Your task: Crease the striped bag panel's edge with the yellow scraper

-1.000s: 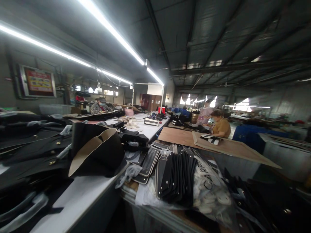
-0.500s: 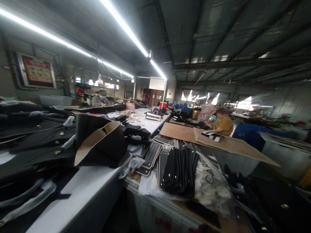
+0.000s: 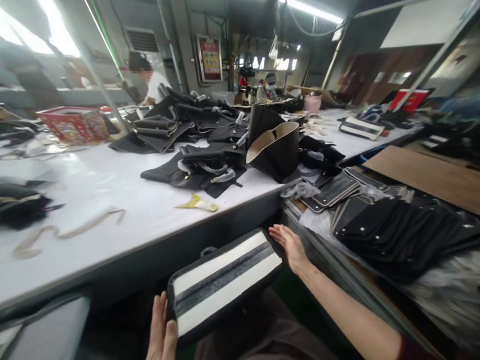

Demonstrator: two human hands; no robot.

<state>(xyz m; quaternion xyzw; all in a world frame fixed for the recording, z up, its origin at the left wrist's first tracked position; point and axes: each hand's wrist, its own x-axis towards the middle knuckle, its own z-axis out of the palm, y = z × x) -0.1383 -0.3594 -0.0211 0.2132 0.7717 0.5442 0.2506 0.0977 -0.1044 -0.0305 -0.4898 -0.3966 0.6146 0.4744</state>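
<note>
A black rectangular bag with two white strips on its upward face lies tilted over my lap, below the table's front edge. My left hand is at its left end, thumb and fingers pressed against the dark side. At the right end is my right hand, its fingers stretched out and spread beside the bag's corner. On the white table are black bag pieces with wrapped handles, a standing black piece with a beige inside and a yellow-handled tool.
Stacked black panels and clear plastic cover a surface at the right. A red patterned box stands at the back left. One person is behind the table, another farther back. A brown board lies at the right.
The view has swung left and down. Both hands and the striped bag have come into view, along with more of the white table.
</note>
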